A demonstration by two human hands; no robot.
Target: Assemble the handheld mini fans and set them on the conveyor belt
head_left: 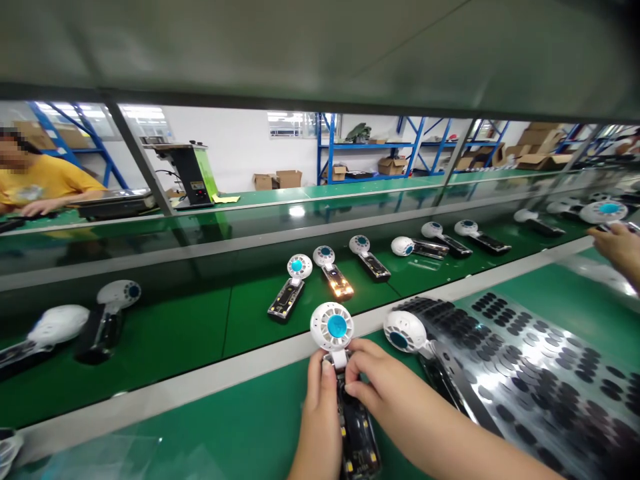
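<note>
A handheld fan [357, 433] with a round white head, a blue centre and a dark see-through body lies in front of me, head pointing away. My left hand [321, 390] grips the left side of its body just below the neck. From the right, my right hand [373, 377] has its fingers bent and pressed against the upper body near the neck; anything small under those fingertips is hidden. Close to my right hand, a second fan [405, 332] rests beside sheets of round black stickers [525, 360].
Several similar fans lie on the green conveyor belt [190, 347] ahead, and one fan [336, 277] glows orange. A light metal edge strip [200, 390] borders the belt. At right, a co-worker's hand [617, 250] holds another fan. Overhead hangs a grey shelf [300, 53].
</note>
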